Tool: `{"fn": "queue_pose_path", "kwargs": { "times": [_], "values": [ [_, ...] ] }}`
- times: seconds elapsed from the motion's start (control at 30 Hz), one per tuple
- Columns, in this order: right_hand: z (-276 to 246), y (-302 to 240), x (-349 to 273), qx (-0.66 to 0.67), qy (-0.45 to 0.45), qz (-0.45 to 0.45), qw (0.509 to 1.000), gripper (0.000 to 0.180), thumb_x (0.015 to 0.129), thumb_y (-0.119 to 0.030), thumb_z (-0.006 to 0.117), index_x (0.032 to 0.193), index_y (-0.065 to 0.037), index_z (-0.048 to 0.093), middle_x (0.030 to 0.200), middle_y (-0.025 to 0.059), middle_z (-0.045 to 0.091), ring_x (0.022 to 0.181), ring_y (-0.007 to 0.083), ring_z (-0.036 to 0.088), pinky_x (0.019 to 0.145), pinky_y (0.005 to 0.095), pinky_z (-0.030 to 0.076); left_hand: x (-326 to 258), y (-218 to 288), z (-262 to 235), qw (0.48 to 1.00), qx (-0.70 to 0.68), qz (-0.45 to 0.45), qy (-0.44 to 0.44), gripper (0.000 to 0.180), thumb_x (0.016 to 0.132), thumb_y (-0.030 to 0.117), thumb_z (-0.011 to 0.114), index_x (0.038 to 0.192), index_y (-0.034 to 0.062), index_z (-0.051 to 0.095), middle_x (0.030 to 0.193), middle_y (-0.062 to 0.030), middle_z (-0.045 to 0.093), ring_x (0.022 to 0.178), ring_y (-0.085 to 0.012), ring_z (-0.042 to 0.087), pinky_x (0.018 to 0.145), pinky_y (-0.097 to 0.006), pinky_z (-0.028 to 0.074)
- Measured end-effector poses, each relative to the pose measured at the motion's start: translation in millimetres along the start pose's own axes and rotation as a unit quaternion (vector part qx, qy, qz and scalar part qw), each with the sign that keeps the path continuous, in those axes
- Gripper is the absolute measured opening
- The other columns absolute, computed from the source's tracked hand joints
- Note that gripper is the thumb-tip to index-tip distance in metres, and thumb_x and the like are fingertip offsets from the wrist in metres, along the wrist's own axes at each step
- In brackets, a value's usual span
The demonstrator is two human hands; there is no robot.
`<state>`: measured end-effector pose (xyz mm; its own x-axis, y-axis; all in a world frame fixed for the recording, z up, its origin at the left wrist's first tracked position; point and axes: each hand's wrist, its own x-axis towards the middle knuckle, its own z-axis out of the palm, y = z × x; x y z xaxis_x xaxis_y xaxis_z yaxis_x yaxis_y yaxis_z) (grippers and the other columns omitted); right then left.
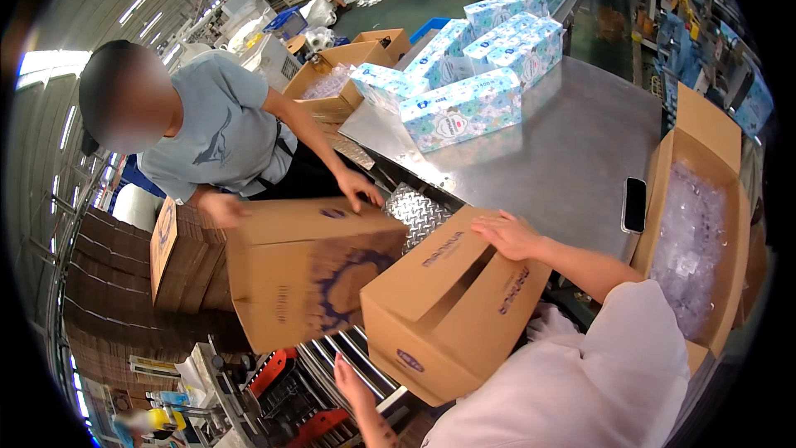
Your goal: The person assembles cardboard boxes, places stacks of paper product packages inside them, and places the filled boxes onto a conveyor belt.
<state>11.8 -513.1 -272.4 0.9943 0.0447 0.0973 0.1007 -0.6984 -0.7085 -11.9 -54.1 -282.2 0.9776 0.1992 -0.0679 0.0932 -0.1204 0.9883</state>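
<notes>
In front of me stands a brown cardboard carton (485,319), its top flaps folded inward with a dark gap between them. My right hand (507,235) lies with fingers stretched out on the carton's far top edge. Low and to the left of the same carton, my left hand (355,386) is held up with nothing in it, apart from the cardboard. Just left is a second brown carton (286,282) with a dark gear-like print; a co-worker's two hands (358,189) rest on it.
A metal table (572,133) carries several blue-and-white patterned packs (464,108) and a phone (633,205). At right an open box (734,257) holds clear plastic pieces (686,241). Rollers (332,365) run below the cartons. Flattened cardboard (108,282) is stacked at left, near the co-worker (215,116).
</notes>
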Motion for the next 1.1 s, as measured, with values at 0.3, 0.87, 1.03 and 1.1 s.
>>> {"fn": "queue_pose_path", "kwargs": {
  "times": [0.3, 0.87, 1.03, 1.1],
  "values": [
    [47, 45, 16, 0.093, -0.003, 0.114, 0.989, 0.051, 0.095, -0.04, 0.018, 0.118, -0.013, 0.054, 0.123, 0.0122, 0.05, 0.119, 0.0296, 0.038, 0.103, 0.0371, 0.023, -51, -187, -147, 0.911, -0.165, -0.343, -0.159, 0.052, 0.085, 0.043, 0.053, 0.119, 0.0032, 0.047, 0.112, -0.009, 0.056, 0.101, -0.0235, 0.054, 0.085, -0.042, 0.045],
    [166, 18, 42, 0.134, -0.238, 0.268, 0.924, 0.053, 0.09, -0.045, 0.038, 0.109, 0.0, 0.057, 0.111, 0.0145, 0.058, 0.102, 0.0221, 0.054, 0.087, 0.0329, 0.041, -167, 71, 37, 0.842, 0.458, 0.109, -0.263, 0.031, 0.073, 0.007, 0.059, 0.104, 0.0091, 0.057, 0.074, -0.0132, 0.06, 0.063, -0.0292, 0.059, 0.056, -0.036, 0.049],
    [91, -117, 34, 0.407, -0.218, -0.039, 0.886, 0.055, 0.088, -0.038, 0.047, 0.131, -0.006, 0.035, 0.111, 0.0163, 0.055, 0.097, 0.0252, 0.057, 0.083, 0.0344, 0.043, -175, 39, 52, 0.794, 0.447, 0.181, -0.37, 0.045, 0.066, 0.007, 0.058, 0.111, 0.0128, 0.055, 0.08, -0.0074, 0.06, 0.063, -0.0232, 0.059, 0.055, -0.034, 0.049],
    [80, -155, 18, 0.14, -0.206, -0.17, 0.953, 0.069, 0.086, -0.033, 0.05, 0.139, -0.012, 0.014, 0.112, 0.0204, 0.053, 0.094, 0.0308, 0.058, 0.08, 0.039, 0.046, -174, 45, 47, 0.787, 0.443, 0.177, -0.392, 0.043, 0.069, 0.011, 0.059, 0.112, 0.013, 0.055, 0.082, -0.0061, 0.061, 0.064, -0.0231, 0.06, 0.054, -0.033, 0.049]
  ]
}}
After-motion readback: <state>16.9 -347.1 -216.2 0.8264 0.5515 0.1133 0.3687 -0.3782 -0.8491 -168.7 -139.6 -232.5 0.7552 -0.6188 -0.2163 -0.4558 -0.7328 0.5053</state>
